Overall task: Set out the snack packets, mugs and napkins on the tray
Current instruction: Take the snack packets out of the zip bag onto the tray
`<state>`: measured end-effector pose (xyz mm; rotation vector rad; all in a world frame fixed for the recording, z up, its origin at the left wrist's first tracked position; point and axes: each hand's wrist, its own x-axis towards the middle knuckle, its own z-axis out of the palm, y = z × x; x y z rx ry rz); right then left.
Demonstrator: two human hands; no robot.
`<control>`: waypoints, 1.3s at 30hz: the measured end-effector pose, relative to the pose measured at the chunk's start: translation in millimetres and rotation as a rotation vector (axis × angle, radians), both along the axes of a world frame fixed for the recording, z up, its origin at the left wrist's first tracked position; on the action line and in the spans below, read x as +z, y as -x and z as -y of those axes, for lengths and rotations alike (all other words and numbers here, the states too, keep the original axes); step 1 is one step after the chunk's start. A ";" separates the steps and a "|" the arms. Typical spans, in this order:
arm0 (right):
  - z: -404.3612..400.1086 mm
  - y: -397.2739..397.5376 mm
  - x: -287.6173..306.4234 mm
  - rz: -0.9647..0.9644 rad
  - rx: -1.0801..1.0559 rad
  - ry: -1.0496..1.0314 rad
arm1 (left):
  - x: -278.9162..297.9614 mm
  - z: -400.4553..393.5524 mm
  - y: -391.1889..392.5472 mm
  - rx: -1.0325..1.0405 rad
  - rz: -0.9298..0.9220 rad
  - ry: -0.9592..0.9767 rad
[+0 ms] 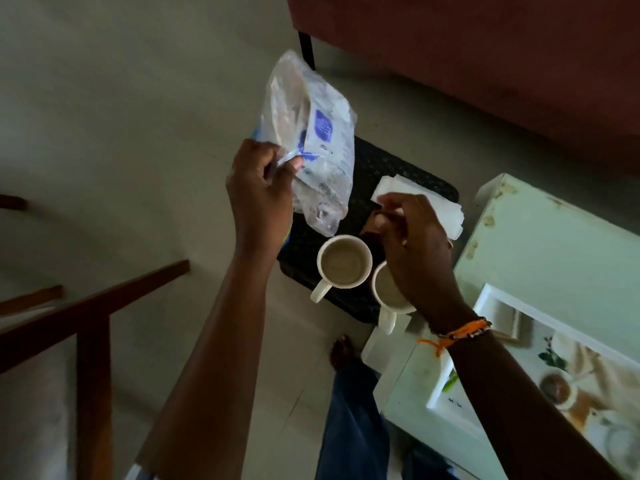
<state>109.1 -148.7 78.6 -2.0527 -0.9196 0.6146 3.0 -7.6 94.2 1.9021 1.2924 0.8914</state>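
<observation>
A black woven tray (384, 161) lies low on the pale floor. Two white mugs stand on its near edge, one (343, 265) in full view and the other (386, 292) partly under my right wrist. White napkins (446, 209) lie folded at its far right. My left hand (259, 192) grips the corner of a clear snack packet (311, 133) with a blue label, held up above the tray's left side. My right hand (415, 251) hovers over the tray's middle, fingers pinched on the top of a small brown packet (369, 233), most of which is hidden.
A pale green table (554, 244) with a white-framed picture (512, 327) stands right beside the tray. A maroon sofa (485, 64) fills the top right. Dark wooden rails (90, 306) cross the left. My bare foot (341, 351) is just in front of the tray.
</observation>
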 end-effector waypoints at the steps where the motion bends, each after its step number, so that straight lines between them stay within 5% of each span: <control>1: 5.2 -1.2 9.7 -0.138 -0.043 -0.029 | 12.3 11.8 -2.0 -0.049 -0.020 -0.073; 4: 28.2 -7.9 34.7 -0.623 -0.153 -0.169 | 41.5 58.8 -7.5 -0.275 -0.125 -0.301; 6: 56.8 -14.5 47.6 -0.780 -0.154 -0.257 | 51.9 100.9 -10.1 -0.453 -0.176 -0.407; 15: 270.1 -31.4 15.6 -1.005 -0.399 -0.040 | 26.4 347.8 -7.7 -0.824 -0.448 -0.456; 20: 364.7 -22.3 -13.4 -0.971 -0.472 -0.052 | 13.4 423.7 -1.5 -1.031 -0.388 -0.204; 23: 398.6 -20.7 -26.2 -0.944 -0.474 -0.004 | 10.3 442.1 4.2 -0.812 -0.173 0.027; 26: 419.3 -19.9 -35.2 -0.976 -0.421 -0.020 | -3.7 434.2 5.6 -0.255 -0.286 0.301; 28: 424.6 -17.9 -40.0 -1.007 -0.400 -0.040 | -17.0 416.9 3.0 -0.066 -0.349 0.753; 30: 422.9 -12.6 -42.0 -0.989 -0.375 -0.030 | -27.2 406.5 3.8 -0.087 -0.248 1.179; 35: 408.7 1.0 -54.0 -0.998 -0.358 -0.031 | -41.7 408.6 8.6 -0.238 -0.183 0.986; 39: 399.3 5.8 -50.0 -0.839 -0.074 0.250 | -29.7 418.3 10.2 -0.229 -0.117 0.801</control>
